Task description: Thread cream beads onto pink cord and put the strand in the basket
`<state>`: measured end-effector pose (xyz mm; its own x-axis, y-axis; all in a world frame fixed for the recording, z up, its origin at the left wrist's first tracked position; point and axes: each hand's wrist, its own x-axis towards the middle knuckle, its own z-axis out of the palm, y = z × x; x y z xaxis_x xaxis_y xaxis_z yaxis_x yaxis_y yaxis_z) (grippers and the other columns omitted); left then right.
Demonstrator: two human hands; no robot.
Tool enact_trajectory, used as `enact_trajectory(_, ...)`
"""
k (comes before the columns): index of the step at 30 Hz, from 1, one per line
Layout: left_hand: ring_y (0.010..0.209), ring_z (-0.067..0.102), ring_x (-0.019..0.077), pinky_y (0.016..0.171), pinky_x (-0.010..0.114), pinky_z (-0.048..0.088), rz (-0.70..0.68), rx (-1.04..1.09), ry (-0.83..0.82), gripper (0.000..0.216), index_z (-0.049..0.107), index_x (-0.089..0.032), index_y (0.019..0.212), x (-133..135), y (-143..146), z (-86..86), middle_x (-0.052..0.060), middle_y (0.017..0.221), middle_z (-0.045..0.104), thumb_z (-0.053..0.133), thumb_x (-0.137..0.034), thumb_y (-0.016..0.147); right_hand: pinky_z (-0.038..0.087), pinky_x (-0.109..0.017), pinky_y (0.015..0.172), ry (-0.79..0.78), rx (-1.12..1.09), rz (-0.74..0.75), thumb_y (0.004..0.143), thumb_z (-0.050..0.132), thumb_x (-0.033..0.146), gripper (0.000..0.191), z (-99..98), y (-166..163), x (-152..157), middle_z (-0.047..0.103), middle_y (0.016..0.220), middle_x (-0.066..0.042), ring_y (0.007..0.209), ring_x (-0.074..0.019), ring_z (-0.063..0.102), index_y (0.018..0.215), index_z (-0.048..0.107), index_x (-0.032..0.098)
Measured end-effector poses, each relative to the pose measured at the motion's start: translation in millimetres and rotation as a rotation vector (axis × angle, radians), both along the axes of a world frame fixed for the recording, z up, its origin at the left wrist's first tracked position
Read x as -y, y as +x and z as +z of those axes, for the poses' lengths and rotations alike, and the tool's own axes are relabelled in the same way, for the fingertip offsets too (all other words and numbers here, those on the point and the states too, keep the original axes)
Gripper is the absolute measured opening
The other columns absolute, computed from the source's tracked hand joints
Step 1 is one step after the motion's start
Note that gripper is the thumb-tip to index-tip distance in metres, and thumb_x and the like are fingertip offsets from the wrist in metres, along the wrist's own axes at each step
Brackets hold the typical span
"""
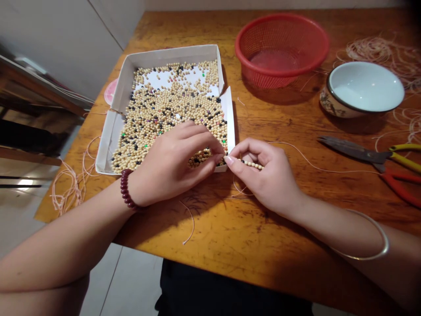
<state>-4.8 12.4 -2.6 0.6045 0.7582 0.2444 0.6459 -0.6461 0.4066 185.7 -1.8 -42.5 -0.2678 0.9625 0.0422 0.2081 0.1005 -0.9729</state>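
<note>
The table (263, 237) is wide, but the work sits close to its near edge. The box (113, 127) is paper-thin, and its right wall gapes at a split corner. The left hand (171, 169) lies across the front wall. If it leans harder, I'd say that wall could fold and loose beads (171, 109) could run out over the edge to the floor.

The left hand is pinched narrow at the tips, which meet those of the right hand (266, 175) just off the box's near right corner. I can't tell if a bead sits in that pinch. The right hand is closed on the cord (315, 166), and a short run of strung beads (252, 164) lies across its fingers. The cord trails slack to the right, towards the cutters (358, 153). If it snags there or the grip loosens, the strung beads could slide off the end.
</note>
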Motion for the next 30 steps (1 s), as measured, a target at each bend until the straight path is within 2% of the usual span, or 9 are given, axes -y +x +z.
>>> enact_trajectory(8, 0.085, 0.058, 0.019, 0.076, 0.032, 0.044, -0.013, 0.01, -0.023, 0.01, 0.062, -0.02, 0.091, 1.0, 1.0, 0.3, 0.005, 0.088, 0.064, 0.053, -0.024, 0.086, 0.027, -0.023, 0.045, 0.002, 0.024, 0.006, 0.082, 0.062, 0.036, 0.018, 0.9, 1.1, -0.1, 0.044, 0.056, 0.004, 0.049, -0.0084, 0.036, 0.076, 0.061, 0.019)
enact_trajectory(14, 0.081, 0.056, 0.0195, 0.072, 0.033, 0.044, -0.036, -0.021, -0.043, 0.008, 0.059, -0.02, 0.085, 1.3, 0.9, 2.6, 0.005, 0.084, 0.062, 0.054, -0.025, 0.084, 0.029, -0.024, 0.046, -0.001, 0.04, 0.016, 0.081, 0.061, 0.04, 0.023, -0.9, 1.6, 0.4, 0.049, 0.057, 0.002, 0.051, -0.0101, 0.04, 0.071, 0.06, 0.019)
enact_trajectory(17, 0.076, 0.055, 0.0182, 0.071, 0.032, 0.044, -0.033, 0.008, -0.046, 0.004, 0.056, -0.019, 0.082, 0.6, -0.4, 3.5, 0.004, 0.081, 0.06, 0.053, -0.02, 0.082, 0.028, -0.024, 0.047, -0.007, 0.038, 0.001, 0.081, 0.062, 0.041, 0.026, -1.8, 1.9, 0.3, 0.048, 0.057, 0.002, 0.051, -0.0095, 0.04, 0.07, 0.058, 0.019)
enact_trajectory(21, 0.07, 0.051, 0.0161, 0.068, 0.032, 0.042, 0.072, 0.06, -0.003, 0.004, 0.052, -0.018, 0.079, -1.8, -1.4, 2.5, 0.003, 0.075, 0.056, 0.05, -0.017, 0.082, 0.029, -0.023, 0.048, -0.003, 0.028, -0.02, 0.08, 0.062, 0.044, 0.029, -1.9, 2.0, -0.6, 0.048, 0.058, 0.002, 0.053, -0.0088, 0.041, 0.07, 0.057, 0.017)
enact_trajectory(24, 0.074, 0.053, 0.0178, 0.068, 0.032, 0.042, 0.148, -0.007, -0.024, 0.009, 0.055, -0.017, 0.082, -2.7, -0.3, 2.2, 0.004, 0.078, 0.058, 0.048, -0.022, 0.087, 0.03, -0.023, 0.05, -0.007, 0.013, -0.03, 0.083, 0.059, 0.045, 0.03, -1.7, 1.6, -1.7, 0.05, 0.061, 0.002, 0.054, -0.0089, 0.042, 0.072, 0.057, 0.017)
enact_trajectory(28, 0.083, 0.056, 0.019, 0.073, 0.032, 0.045, 0.071, -0.002, -0.03, 0.013, 0.058, -0.018, 0.096, -0.8, 1.5, 3.8, 0.006, 0.091, 0.062, 0.055, -0.024, 0.086, 0.031, -0.023, 0.051, -0.009, -0.01, -0.02, 0.085, 0.055, 0.045, 0.03, -2.0, 0.9, -2.8, 0.051, 0.061, 0.002, 0.055, -0.0091, 0.043, 0.073, 0.058, 0.017)
enact_trajectory(30, 0.085, 0.057, 0.0186, 0.075, 0.032, 0.045, 0.018, 0.03, -0.003, 0.012, 0.059, -0.018, 0.097, 0.3, 1.1, 3.5, 0.006, 0.092, 0.064, 0.057, -0.023, 0.086, 0.031, -0.023, 0.051, -0.004, -0.014, -0.009, 0.086, 0.054, 0.044, 0.03, -2.5, 0.4, -3.1, 0.051, 0.061, 0.002, 0.055, -0.0091, 0.043, 0.073, 0.058, 0.017)
